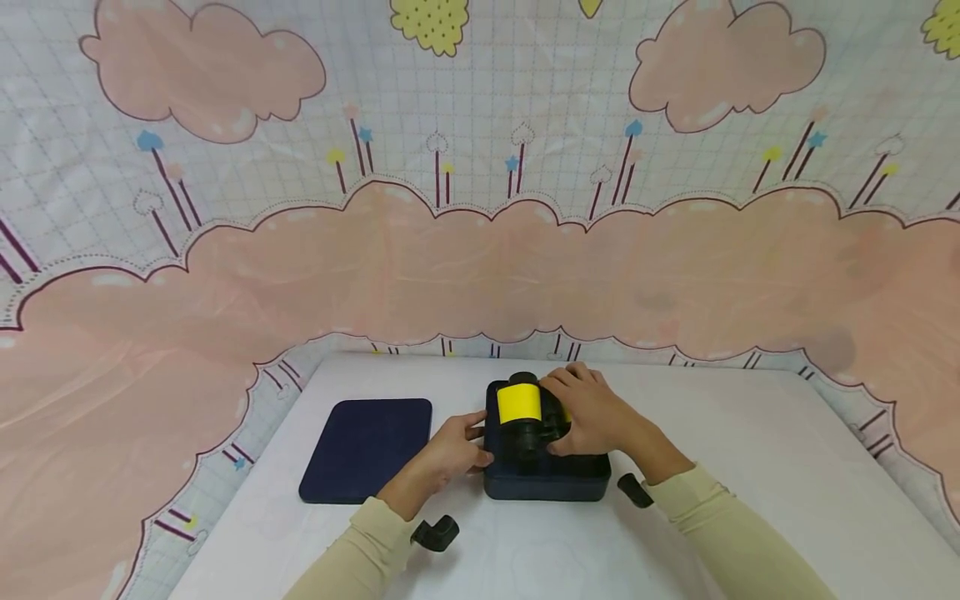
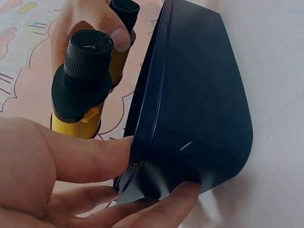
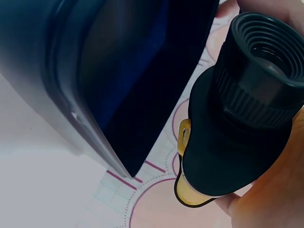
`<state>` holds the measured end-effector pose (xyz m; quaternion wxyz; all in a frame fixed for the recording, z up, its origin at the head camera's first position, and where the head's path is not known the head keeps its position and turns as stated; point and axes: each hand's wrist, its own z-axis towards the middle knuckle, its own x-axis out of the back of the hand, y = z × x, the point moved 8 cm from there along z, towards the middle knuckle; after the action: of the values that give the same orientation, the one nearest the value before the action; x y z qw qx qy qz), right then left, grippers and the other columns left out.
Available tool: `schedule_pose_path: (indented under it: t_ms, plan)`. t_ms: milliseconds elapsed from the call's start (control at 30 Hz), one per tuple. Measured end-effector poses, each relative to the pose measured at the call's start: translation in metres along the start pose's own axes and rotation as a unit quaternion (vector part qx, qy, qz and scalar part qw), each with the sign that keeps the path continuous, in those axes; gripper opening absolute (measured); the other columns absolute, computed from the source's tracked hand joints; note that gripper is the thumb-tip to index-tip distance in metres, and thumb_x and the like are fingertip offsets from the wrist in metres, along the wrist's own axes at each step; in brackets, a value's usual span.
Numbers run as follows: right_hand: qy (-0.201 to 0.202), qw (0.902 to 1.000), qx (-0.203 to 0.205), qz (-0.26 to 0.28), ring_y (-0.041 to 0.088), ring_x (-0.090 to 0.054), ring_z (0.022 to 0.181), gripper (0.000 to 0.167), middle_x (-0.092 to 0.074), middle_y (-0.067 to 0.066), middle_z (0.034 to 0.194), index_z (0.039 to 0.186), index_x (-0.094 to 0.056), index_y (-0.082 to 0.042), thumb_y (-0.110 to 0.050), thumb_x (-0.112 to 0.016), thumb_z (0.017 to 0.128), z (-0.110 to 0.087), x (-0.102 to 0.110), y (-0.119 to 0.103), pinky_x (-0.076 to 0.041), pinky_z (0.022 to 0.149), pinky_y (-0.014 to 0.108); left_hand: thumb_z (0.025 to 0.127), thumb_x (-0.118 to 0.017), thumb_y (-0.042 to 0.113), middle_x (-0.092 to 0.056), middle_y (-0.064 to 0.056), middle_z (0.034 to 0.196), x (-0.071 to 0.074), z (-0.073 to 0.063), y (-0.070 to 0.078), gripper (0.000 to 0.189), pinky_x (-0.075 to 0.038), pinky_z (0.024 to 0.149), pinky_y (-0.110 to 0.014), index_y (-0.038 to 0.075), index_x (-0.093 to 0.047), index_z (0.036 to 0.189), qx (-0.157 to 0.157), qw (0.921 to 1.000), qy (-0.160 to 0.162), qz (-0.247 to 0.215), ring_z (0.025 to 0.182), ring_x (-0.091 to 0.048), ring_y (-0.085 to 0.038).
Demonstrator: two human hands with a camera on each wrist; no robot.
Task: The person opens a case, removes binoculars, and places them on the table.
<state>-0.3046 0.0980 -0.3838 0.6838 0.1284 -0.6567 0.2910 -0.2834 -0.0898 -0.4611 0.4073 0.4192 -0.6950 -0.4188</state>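
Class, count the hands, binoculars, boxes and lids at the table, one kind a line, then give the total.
Left hand and right hand: 2
Binoculars: 1 pair
Box: 1
Lid: 1
Total: 5

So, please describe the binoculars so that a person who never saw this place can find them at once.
On the white table, find the open dark-blue box that the left hand touches. Over its opening, the right hand grips the binoculars. Bright yellow with black ends, they stand out from the plain box and the flat dark-blue panel to its left.
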Motion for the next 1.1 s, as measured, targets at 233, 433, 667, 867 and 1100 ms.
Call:
schedule_pose_path:
  t_ms: [233,433,667,867,1100]
  plan:
    - [0.015,0.9999,-0.002,-0.008,0.038,-0.042,0.141,0.093,-0.057,0.01,0.149,0.148,-0.053,-0.01,-0.045,-0.088,0.07,-0.004,0.005,0.005,-0.035,0.118,0.067,0.087,-0.069,-0.016,-0.039,-0.03,0.162,-0.001,-0.001,-0.003,0.087,-0.059,0.1,-0.048,0.001,-0.029,0.163,0.006,1.0,-0.001,-0.002,0.141,-0.054,-0.043]
    - [0.031,0.9995,-0.003,-0.006,0.04,-0.042,0.14,0.093,-0.057,0.012,0.149,0.148,-0.054,-0.008,-0.042,-0.09,0.069,-0.008,0.012,0.013,-0.036,0.117,0.067,0.087,-0.069,-0.015,-0.038,-0.03,0.163,0.001,0.0,-0.004,0.087,-0.057,0.102,-0.05,0.002,-0.03,0.163,0.005,1.0,0.0,-0.007,0.144,-0.051,-0.046]
    - [0.042,0.999,-0.013,-0.002,0.039,-0.042,0.139,0.092,-0.057,0.012,0.147,0.146,-0.055,-0.008,-0.041,-0.091,0.068,-0.015,0.02,0.023,-0.037,0.115,0.066,0.087,-0.07,-0.016,-0.037,-0.031,0.163,0.001,0.002,-0.005,0.088,-0.057,0.103,-0.05,0.002,-0.03,0.163,-0.002,0.9999,-0.001,-0.016,0.146,-0.048,-0.046]
    - [0.047,0.9986,-0.024,-0.005,0.04,-0.041,0.14,0.093,-0.056,0.013,0.148,0.148,-0.053,-0.007,-0.04,-0.091,0.069,-0.022,0.024,0.031,-0.036,0.116,0.067,0.087,-0.069,-0.016,-0.036,-0.032,0.164,0.0,0.001,-0.005,0.088,-0.056,0.104,-0.05,0.002,-0.03,0.163,-0.002,0.9998,0.0,-0.019,0.146,-0.048,-0.046]
    - [0.052,0.9979,-0.037,0.0,0.041,-0.042,0.14,0.094,-0.057,0.014,0.149,0.147,-0.054,-0.007,-0.038,-0.091,0.067,-0.028,0.029,0.042,-0.036,0.116,0.069,0.086,-0.068,-0.018,-0.036,-0.033,0.163,-0.001,0.001,-0.004,0.087,-0.057,0.102,-0.049,0.001,-0.031,0.163,-0.008,0.9996,0.001,-0.026,0.146,-0.047,-0.047]
